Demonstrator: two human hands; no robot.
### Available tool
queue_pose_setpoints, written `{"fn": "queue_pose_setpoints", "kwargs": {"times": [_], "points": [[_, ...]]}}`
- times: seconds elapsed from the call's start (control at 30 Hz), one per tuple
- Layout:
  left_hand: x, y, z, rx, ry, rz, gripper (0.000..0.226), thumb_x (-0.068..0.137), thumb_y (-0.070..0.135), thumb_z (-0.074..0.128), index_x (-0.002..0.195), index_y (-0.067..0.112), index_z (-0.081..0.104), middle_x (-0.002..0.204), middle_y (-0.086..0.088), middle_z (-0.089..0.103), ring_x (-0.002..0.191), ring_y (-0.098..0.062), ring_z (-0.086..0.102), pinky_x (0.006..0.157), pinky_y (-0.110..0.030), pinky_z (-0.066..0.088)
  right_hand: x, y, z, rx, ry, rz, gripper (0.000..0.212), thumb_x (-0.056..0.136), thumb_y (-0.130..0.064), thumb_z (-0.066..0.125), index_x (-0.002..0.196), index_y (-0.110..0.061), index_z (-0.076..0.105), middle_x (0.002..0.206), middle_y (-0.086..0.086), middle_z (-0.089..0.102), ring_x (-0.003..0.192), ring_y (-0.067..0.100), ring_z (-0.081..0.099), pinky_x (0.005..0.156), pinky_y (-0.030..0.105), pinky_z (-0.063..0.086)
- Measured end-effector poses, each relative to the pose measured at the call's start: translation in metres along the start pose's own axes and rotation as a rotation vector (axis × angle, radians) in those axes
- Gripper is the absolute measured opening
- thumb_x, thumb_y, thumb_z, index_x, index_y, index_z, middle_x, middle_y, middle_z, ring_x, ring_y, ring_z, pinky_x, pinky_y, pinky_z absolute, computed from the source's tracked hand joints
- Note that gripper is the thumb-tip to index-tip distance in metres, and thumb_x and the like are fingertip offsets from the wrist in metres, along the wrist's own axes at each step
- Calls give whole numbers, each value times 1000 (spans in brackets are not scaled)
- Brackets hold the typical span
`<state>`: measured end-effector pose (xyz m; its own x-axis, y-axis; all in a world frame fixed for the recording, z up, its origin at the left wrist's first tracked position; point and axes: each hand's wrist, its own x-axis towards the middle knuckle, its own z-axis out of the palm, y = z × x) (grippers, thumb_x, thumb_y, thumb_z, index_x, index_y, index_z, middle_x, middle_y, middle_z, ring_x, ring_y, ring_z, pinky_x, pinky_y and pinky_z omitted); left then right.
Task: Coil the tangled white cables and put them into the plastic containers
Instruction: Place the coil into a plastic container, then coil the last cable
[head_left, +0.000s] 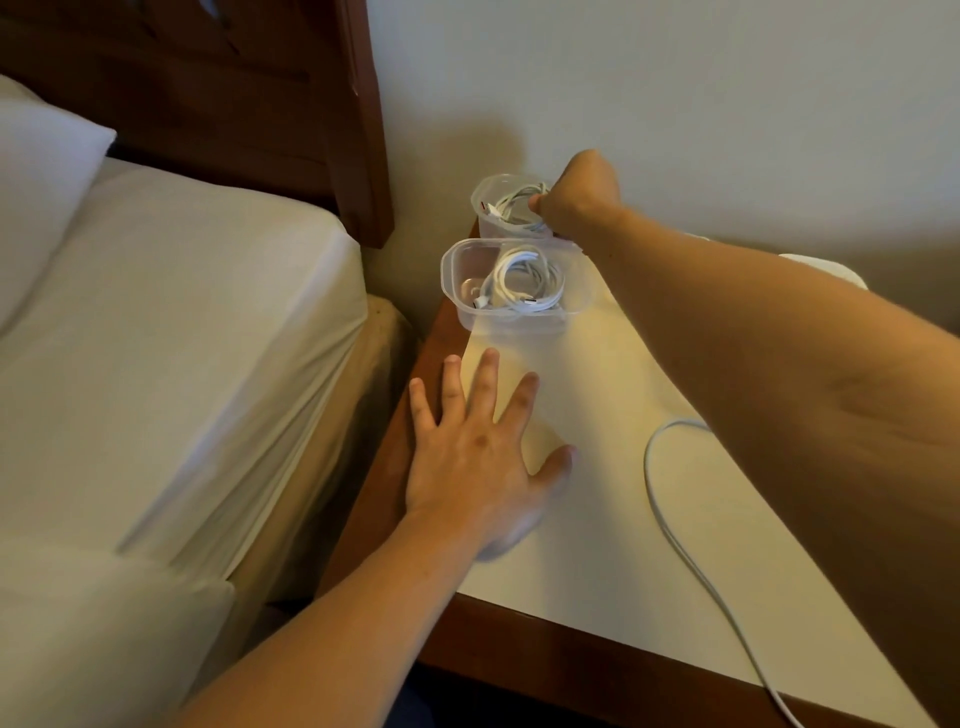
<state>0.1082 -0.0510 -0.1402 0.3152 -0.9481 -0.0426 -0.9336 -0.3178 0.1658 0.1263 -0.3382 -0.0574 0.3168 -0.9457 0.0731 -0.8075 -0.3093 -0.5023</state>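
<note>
From my head camera, my right hand (574, 195) is reaching to the far clear plastic container (511, 208) at the back of the bench (597, 499), its fingers curled down on the coiled white cable (519, 205) inside it; how firmly they grip I cannot tell. My left hand (478, 457) lies flat and released on the bench's cream top, fingers spread. The near clear rectangular plastic container (514, 283) already holds a second coiled white cable (524, 283). I judge the main risk is the coil springing open when I let go, or my wrist tipping the light tub as it lifts out. Both tubs sit close to the bench's left edge, above the gap beside the white-sheeted bed (182, 338), so a nudge leftward could drop one. A loose white cable (670, 519) trails under my right forearm and off the front edge; it could snag. Open room lies centre and right.
</note>
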Motion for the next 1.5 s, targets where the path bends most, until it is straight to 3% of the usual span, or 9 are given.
{"fn": "queue_pose_setpoints", "kwargs": {"times": [0.2,0.4,0.47,0.63,0.83,0.97,1.07,1.3,1.5], "points": [[0,0,0,3,2,-1,86,85,86,2,158,43,-5,169,-1,-17,154,-36,-19,120,-63,-10,-3,-1,-2,-266,-110,-99,24,91,-20,74,89,-6,55,91,13,56,83,26,53,73,29,43],[-1,-1,-2,-33,17,-9,85,86,85,11,159,41,8,170,0,-10,155,-34,-14,122,-60,-9,-14,-7,-6,-377,-179,-130,38,91,-23,73,67,-7,48,72,8,53,81,26,56,73,31,47],[-1,0,-2,-33,19,-6,85,87,85,13,159,40,9,171,0,-9,155,-34,-13,122,-60,-8,-19,-7,-9,-346,-186,-123,35,91,-22,73,69,-6,50,74,8,54,81,26,57,74,30,48],[-1,-1,-3,-42,20,-10,83,87,83,17,159,40,13,171,1,-5,156,-34,-10,122,-60,-7,-37,-6,-27,-222,-13,-156,20,93,-13,69,107,-1,65,95,14,60,85,30,58,72,30,45],[-6,-1,-7,-80,49,30,71,93,75,25,154,39,31,170,1,11,156,-37,2,123,-60,-3,-117,10,-58,54,106,-104,25,91,-28,66,84,-3,67,77,13,65,72,32,60,63,34,45],[-13,-1,-8,-148,101,140,45,97,56,40,134,37,57,162,3,35,153,-35,22,124,-58,15,-209,37,-84,159,172,-124,23,90,-24,61,102,-11,76,96,8,76,89,28,68,78,37,56],[-18,5,-7,-114,57,125,51,99,53,33,143,33,50,165,2,30,153,-34,19,125,-55,15,-273,67,-92,151,76,-44,34,92,-23,61,122,-14,71,114,3,73,102,20,67,90,35,55],[-72,36,9,-60,-36,15,63,103,52,22,160,28,16,171,-5,0,156,-34,-5,125,-54,-2,-375,137,-114,-67,-158,143,37,92,-29,61,126,-18,67,120,2,69,109,23,64,90,37,54],[-130,81,2,-191,-102,57,48,103,39,37,150,34,37,170,-3,11,154,-42,-2,121,-63,-3,-421,162,-109,-335,-332,177,28,89,-26,67,115,-20,62,111,5,62,105,30,58,92,48,53]]}}
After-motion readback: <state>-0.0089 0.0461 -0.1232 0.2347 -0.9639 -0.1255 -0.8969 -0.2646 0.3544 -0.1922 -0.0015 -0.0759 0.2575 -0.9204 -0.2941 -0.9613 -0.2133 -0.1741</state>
